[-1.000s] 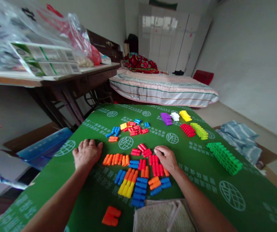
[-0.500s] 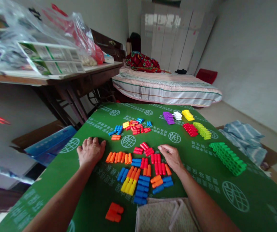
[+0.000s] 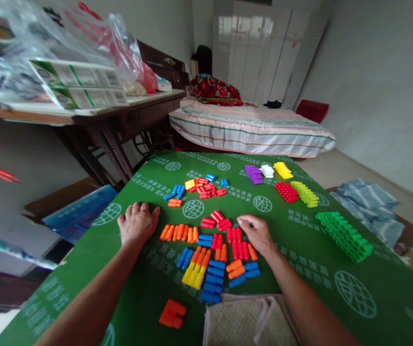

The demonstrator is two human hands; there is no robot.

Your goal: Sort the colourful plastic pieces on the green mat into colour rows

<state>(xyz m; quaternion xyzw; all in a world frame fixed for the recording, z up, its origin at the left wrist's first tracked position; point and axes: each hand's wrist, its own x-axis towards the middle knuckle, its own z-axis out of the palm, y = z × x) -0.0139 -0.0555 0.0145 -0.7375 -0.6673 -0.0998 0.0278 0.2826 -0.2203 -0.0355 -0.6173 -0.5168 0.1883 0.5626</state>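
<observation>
My left hand (image 3: 138,223) lies palm down on the green tabletop (image 3: 148,288), fingers stretched out, left of a row of orange plastic blocks (image 3: 179,233). Resting beside several red blocks (image 3: 238,242) is my right hand (image 3: 257,233), its fingers loosely curled with nothing visible in them. Between my forearms are blue blocks (image 3: 213,281), yellow blocks (image 3: 193,276) joined to orange ones, and an orange-and-blue group (image 3: 242,274). Nearer to me lies a separate orange piece (image 3: 172,313). Beyond the hands is a loose pile of red blocks (image 3: 206,191) with blue, orange and yellow ones.
On the right stand assembled stacks: green (image 3: 345,235), lime (image 3: 304,193), red (image 3: 286,192), purple (image 3: 253,174), white (image 3: 267,171) and yellow (image 3: 283,170). A folded cloth (image 3: 249,319) lies at the near edge. A side table (image 3: 156,101) holds boxes and bags; a bed (image 3: 249,127) stands behind.
The view has shifted slightly, so everything sits a little further right. Both hands and the blocks keep their places on the table.
</observation>
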